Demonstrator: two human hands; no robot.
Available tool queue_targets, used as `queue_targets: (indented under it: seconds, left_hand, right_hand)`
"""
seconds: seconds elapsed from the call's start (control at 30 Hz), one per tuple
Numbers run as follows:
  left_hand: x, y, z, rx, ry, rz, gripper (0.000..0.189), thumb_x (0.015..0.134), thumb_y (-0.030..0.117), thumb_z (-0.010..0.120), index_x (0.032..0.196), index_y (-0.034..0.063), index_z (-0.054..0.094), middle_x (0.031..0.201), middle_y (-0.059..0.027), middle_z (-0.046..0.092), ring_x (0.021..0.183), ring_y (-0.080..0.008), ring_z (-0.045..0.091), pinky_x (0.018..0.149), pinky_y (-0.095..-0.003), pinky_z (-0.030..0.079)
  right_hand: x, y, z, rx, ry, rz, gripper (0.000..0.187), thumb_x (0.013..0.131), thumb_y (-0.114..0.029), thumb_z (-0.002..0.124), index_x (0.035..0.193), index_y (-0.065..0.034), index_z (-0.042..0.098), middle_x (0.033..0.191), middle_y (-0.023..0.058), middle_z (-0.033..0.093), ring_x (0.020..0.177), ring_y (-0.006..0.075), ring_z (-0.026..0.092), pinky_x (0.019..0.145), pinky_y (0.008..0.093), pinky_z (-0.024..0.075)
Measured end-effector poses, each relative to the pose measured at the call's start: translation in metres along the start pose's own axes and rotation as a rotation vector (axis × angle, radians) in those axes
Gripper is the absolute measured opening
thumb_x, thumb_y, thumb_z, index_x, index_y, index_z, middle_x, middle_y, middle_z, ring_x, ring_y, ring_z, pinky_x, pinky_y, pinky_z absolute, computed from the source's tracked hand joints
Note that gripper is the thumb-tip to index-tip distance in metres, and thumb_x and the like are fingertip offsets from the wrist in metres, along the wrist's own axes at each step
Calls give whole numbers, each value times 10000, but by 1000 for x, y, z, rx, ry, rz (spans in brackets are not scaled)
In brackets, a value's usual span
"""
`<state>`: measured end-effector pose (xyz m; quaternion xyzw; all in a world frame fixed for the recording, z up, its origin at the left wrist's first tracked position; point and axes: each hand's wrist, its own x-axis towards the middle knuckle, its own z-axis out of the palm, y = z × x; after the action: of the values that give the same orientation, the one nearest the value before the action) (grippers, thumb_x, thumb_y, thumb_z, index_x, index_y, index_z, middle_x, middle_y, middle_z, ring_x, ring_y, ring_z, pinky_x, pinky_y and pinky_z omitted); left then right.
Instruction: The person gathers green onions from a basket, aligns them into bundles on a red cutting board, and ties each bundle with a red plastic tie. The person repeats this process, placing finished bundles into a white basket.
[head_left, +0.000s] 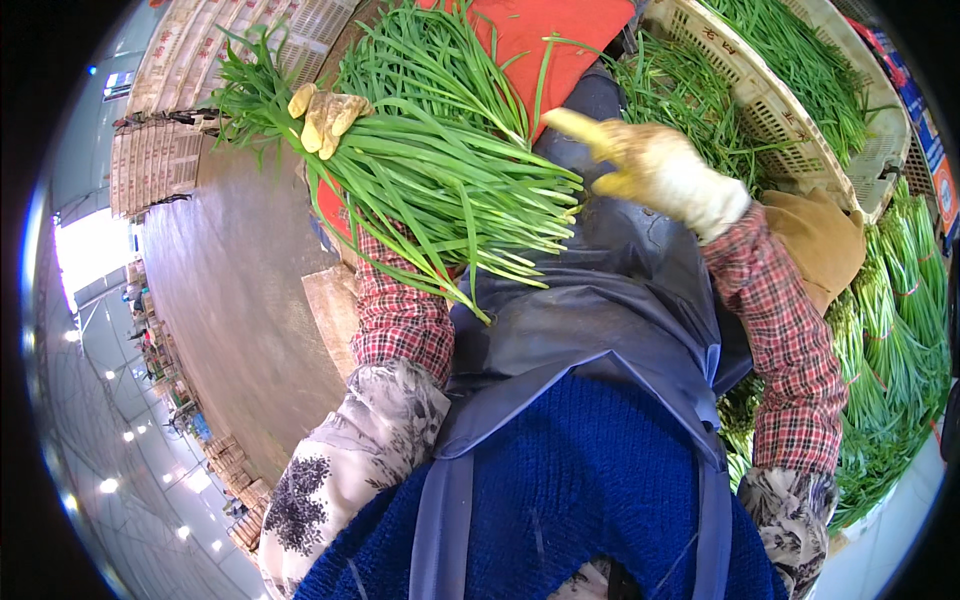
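Observation:
My left hand (326, 118), in a stained yellow work glove, grips a thick bunch of garlic chives (457, 180) near its leafy end. The pale stem ends fan out to the right, above the dark apron (585, 300) over my lap. My right hand (652, 161), in a yellow and white glove, is slightly blurred. It is to the right of the stem ends, index finger stretched out and thumb apart, with nothing visible in it. Beyond the bunch, more loose chives (427, 67) lie by a red cloth or sheet (555, 52).
Cream plastic crates (780, 97) at upper right hold loose greens. Tied chive bundles (892, 300) are stacked at right, below a brown cloth-like item (814, 232). Stacked crates (161, 165) stand at upper left beside the brown floor (240, 300). A wooden board (330, 307) is near my left sleeve.

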<state>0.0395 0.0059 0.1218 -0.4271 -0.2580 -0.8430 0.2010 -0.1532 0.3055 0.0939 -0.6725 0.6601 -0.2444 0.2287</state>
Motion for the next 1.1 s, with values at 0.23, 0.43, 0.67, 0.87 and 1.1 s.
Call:
queue_targets:
  seconds: [0.23,0.43,0.67,0.87,1.1]
  left_hand:
    - [5,-1,-6,5,15,-18,303,911,68,632,1191,17,530,682,34,630,642,-110,610,747,-280,534]
    - [12,-5,-10,-2,-22,-23,305,911,61,633,1194,9,532,690,23,647,665,-118,632,768,-281,543]
    - [28,-8,-10,-31,-98,-50,308,910,52,635,1197,-1,535,699,10,666,691,-128,657,793,-281,554]
    - [44,-26,-15,-63,-300,-338,201,938,59,618,1128,14,569,850,-116,747,743,-158,721,863,-286,560]
    - [39,-38,-21,-113,-260,-331,172,944,73,614,1105,24,581,860,-122,747,731,-157,720,865,-285,558]
  right_hand:
    - [16,12,68,-154,23,-69,164,885,-243,566,974,-118,625,757,141,678,679,359,666,615,470,533]
    - [-53,76,51,-524,-475,396,222,879,-151,586,1081,-98,663,893,138,731,844,294,729,701,429,580]
    - [7,22,14,-485,334,-220,703,797,-20,590,1471,-189,488,704,79,622,546,223,584,496,342,487]
    - [69,-6,-30,-328,469,-191,93,911,-196,571,914,-144,648,745,97,657,647,281,652,582,383,532]
    - [58,71,-91,-412,734,-126,255,950,-221,580,1175,-117,639,876,112,697,782,214,688,670,339,554]
